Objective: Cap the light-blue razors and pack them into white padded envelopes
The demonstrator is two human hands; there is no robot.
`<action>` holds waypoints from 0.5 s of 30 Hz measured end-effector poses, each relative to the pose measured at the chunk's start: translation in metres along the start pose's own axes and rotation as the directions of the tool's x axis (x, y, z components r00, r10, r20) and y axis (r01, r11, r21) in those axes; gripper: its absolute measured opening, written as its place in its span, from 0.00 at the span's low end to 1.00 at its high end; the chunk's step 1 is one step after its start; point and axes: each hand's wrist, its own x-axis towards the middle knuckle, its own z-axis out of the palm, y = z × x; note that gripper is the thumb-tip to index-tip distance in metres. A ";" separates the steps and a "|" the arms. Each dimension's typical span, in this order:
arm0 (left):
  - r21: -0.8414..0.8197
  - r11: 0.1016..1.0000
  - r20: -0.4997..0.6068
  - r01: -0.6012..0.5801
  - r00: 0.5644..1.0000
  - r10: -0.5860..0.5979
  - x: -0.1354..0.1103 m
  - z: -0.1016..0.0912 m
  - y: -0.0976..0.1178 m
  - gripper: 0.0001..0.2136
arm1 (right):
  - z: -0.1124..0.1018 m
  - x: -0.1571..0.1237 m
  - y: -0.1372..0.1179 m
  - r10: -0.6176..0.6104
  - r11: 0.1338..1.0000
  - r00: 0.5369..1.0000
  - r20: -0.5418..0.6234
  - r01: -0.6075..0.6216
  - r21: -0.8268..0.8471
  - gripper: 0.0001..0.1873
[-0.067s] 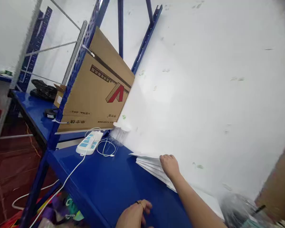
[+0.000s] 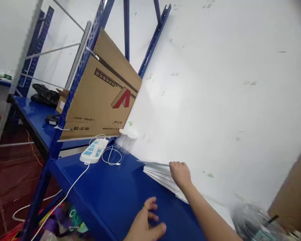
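Note:
My right hand (image 2: 180,174) is closed on the edge of the top white sheet (image 2: 154,163), which is lifted a little at its near edge. Under it lies a stack of white sheets (image 2: 160,179), layered along the wall on the blue tabletop (image 2: 110,194). What the sheets are made of, I cannot tell for sure. Nearer to me, my left hand (image 2: 146,221) hovers over the tabletop with its fingers and thumb apart. It wears a ring and holds nothing.
A white power strip (image 2: 92,152) with a thin white cable (image 2: 112,157) stands at the left, beside clear containers with white lids (image 2: 127,139). A cardboard sheet (image 2: 102,93) is tied to the blue rack post (image 2: 76,87). Clear plastic wrapping (image 2: 251,221) lies at the right.
My left hand has moved a little up and its fingers and thumb have spread wider. The top sheet is raised slightly more, with my right hand nearly in place.

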 end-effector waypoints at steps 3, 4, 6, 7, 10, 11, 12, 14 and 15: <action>-0.534 0.818 -0.024 0.215 0.963 -0.268 0.016 0.021 0.021 0.37 | -0.028 -0.022 0.006 0.009 0.999 0.997 -0.080 -0.005 0.044 0.10; -0.622 0.733 -0.004 0.276 0.935 -0.355 0.022 0.028 0.028 0.38 | -0.038 -0.036 0.008 0.006 0.997 0.992 -0.129 0.004 0.079 0.11; -0.691 0.666 -0.035 0.279 0.908 -0.417 0.035 0.041 0.039 0.36 | -0.056 -0.072 0.013 -0.040 0.985 0.975 -0.217 0.075 0.157 0.12; -0.709 0.662 -0.053 0.243 0.917 -0.394 0.042 0.048 0.043 0.32 | -0.063 -0.092 0.016 -0.072 0.973 0.965 -0.250 0.124 0.196 0.12; -0.748 0.661 -0.154 0.060 0.953 -0.261 0.058 0.072 0.043 0.19 | -0.070 -0.150 0.025 -0.180 0.918 0.948 -0.263 0.258 0.300 0.15; -0.750 0.661 -0.192 0.002 0.956 -0.220 0.063 0.080 0.040 0.16 | -0.068 -0.166 0.028 -0.199 0.900 0.951 -0.237 0.273 0.341 0.16; -0.742 0.669 -0.223 -0.045 0.958 -0.183 0.066 0.089 0.036 0.16 | -0.064 -0.180 0.032 -0.206 0.879 0.959 -0.195 0.269 0.393 0.16; -0.697 0.712 -0.236 -0.090 0.965 -0.110 0.073 0.105 0.025 0.18 | -0.052 -0.203 0.039 -0.170 0.831 0.984 -0.055 0.173 0.528 0.18; -0.665 0.741 -0.227 -0.093 0.971 -0.081 0.076 0.112 0.019 0.19 | -0.044 -0.213 0.042 -0.128 0.795 0.991 0.035 0.081 0.601 0.19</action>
